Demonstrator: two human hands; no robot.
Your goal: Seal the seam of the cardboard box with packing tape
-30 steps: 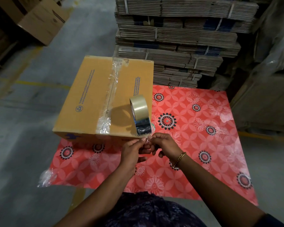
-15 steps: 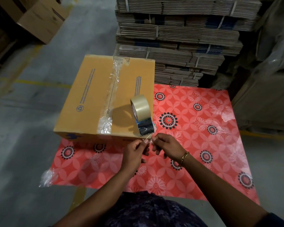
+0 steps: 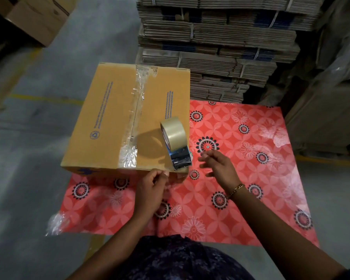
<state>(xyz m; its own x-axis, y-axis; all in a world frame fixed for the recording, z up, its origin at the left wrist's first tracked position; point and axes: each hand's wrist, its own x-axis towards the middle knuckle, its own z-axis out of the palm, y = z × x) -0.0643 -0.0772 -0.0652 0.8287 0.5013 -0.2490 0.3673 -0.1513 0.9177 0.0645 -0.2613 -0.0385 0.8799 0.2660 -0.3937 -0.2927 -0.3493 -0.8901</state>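
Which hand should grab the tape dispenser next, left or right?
Right. The right hand is open and empty, just beside the tape dispenser on the cardboard box. The left hand is pinched closed at the box's near edge, apparently holding the tape end.

Dim light, dark corners, wide-angle bowing

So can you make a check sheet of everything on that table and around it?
Surface: red flowered tablecloth, crinkled plastic at its near left corner.
Job's things: cardboard box, clear tape along its seam; tape roll upright in its dispenser on the box's near right corner.
Clutter: nothing seen.
Hands: left hand pinched at the box's near edge; right hand open, blurred, holding nothing.
Cables: nothing seen.
Surroundings: stacked flat cartons behind; concrete floor.
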